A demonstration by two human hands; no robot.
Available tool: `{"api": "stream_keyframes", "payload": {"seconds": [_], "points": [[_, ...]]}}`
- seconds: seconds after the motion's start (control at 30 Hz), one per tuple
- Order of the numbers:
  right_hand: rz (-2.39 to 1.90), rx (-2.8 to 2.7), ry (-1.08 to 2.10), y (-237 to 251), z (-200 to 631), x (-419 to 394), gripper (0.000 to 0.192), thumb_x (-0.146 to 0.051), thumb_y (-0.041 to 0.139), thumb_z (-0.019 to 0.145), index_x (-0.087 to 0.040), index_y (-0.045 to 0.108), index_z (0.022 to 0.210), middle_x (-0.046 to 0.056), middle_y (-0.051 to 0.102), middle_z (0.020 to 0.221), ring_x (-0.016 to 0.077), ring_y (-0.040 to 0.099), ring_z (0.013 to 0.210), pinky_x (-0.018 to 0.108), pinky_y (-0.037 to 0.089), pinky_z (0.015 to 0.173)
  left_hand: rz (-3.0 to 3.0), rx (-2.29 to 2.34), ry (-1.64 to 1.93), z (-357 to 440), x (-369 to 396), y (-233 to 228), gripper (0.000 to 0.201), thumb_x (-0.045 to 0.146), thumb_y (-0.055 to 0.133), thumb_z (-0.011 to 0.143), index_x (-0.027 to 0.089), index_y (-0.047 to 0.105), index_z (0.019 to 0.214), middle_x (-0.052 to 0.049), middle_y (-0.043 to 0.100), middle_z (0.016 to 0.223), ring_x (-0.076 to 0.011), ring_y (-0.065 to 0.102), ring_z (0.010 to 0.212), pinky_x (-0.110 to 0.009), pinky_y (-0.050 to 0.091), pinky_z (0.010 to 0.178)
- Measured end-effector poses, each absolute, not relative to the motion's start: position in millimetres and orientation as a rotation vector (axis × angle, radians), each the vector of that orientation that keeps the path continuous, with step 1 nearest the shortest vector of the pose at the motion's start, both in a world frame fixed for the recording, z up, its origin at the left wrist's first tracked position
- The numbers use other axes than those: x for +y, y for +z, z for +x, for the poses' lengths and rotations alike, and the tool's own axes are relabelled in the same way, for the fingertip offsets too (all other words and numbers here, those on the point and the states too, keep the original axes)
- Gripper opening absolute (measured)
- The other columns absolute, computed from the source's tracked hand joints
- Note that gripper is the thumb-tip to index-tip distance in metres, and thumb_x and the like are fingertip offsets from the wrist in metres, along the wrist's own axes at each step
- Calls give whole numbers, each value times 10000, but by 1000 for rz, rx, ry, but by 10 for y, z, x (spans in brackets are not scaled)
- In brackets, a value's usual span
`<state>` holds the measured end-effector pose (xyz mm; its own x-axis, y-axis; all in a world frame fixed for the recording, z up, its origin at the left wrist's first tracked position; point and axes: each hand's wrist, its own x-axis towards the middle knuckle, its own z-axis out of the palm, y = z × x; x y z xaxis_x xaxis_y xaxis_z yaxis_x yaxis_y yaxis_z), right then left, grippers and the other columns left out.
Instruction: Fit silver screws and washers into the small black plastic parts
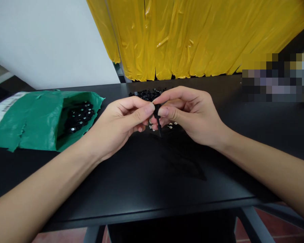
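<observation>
Between my two hands, above the table, is a small black plastic part (pixel 157 113) with a thin stem pointing down. My left hand (pixel 131 116) pinches it from the left with thumb and fingers. From the right, my right hand (pixel 186 113) grips the same part between thumb and forefinger. Fingers cover much of its upper end. Behind the hands lies a pile of small black parts (pixel 144 93). Several small pale metal pieces (pixel 170 125) are scattered on the table just beyond the fingers.
A torn green plastic bag (pixel 38 121) lies at the left, its mouth showing black parts with shiny round spots (pixel 82 114). The dark table (pixel 131 189) has its front edge near me. Yellow plastic sheeting (pixel 167 40) and a white panel (pixel 53 40) stand behind it.
</observation>
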<state>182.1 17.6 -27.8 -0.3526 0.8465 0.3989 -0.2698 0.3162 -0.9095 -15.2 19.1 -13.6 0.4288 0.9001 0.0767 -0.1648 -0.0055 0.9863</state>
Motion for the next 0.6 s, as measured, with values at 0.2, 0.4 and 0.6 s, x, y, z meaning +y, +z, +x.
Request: {"api": "stream_keyframes", "payload": {"seconds": [0.2, 0.4, 0.6], "points": [[-566, -1508, 1345, -265, 1837, 166, 111, -223, 762, 910, -201, 737, 1015, -44, 791, 797, 127, 782, 757, 238, 647, 757, 1152, 720, 880, -185, 191, -112, 98, 244, 845, 846, 175, 780, 823, -14, 755, 758, -110, 716, 737, -163, 539, 656], [-572, -1521, 1291, -261, 1847, 165, 113, -274, 774, 902, -217, 748, 996, -50, 781, 794, 130, 780, 754, 240, 636, 739, 1065, 713, 858, -197, 175, -79, 215, 183, 882, 787, 211, 803, 985, -6, 773, 841, -112, 724, 769, -156, 559, 669], [-569, -1517, 1277, -251, 1838, 171, 108, -240, 771, 902, -217, 742, 1004, -49, 787, 810, 126, 782, 763, 238, 636, 749, 1208, 746, 977, -140, 153, -106, 72, 262, 822, 870, 196, 794, 859, 5, 733, 740, -84, 676, 687, -141, 515, 586]]}}
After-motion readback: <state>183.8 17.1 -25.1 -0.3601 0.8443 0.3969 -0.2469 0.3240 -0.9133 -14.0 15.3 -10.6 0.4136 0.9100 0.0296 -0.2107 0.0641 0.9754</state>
